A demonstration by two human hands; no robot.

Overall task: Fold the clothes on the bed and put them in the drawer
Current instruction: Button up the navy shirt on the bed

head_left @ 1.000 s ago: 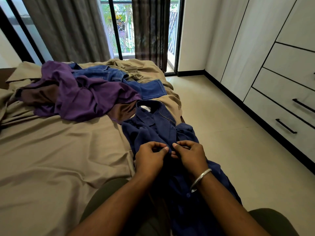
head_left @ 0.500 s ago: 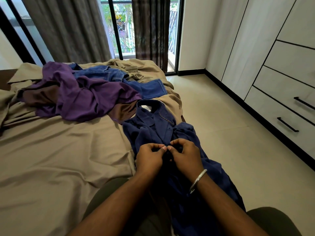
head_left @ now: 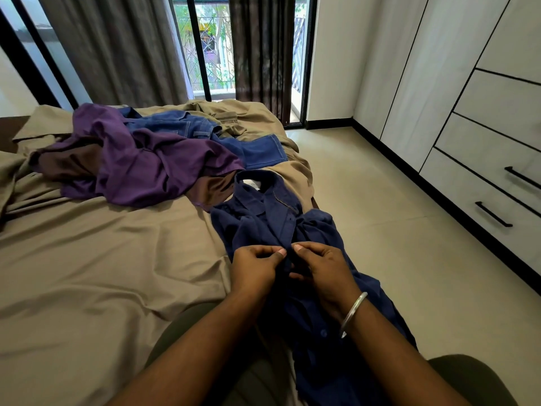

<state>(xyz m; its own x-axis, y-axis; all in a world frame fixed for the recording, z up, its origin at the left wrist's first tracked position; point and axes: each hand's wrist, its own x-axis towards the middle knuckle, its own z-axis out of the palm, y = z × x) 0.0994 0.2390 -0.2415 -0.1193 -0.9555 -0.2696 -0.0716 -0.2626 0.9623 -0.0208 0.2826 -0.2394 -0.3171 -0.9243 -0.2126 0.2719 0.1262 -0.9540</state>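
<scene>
Since the earlier frame both hands have crept a little further up the navy shirt's (head_left: 310,288) front, toward its collar. The left hand (head_left: 254,266) and the right hand (head_left: 325,269) meet at the shirt's button strip, each with thumb and curled fingers pinching an edge of the cloth, nearly touching each other; they seem to be working a button.

The shirt lies on the bed's (head_left: 102,273) near corner, its collar pointing away from the person and its lower part trailing over their lap. Beyond the collar lies a heap of a purple garment (head_left: 140,165) and blue jeans (head_left: 234,142), still unfolded. To the shirt's right, across the floor, stand the drawers (head_left: 480,183), all closed.

The tail hangs off the bed's edge, so a tug could drag the shirt floorward. A skipped button would skew the later fold.

The button itself is hidden by the fingers, and the hem is cut off below.
</scene>
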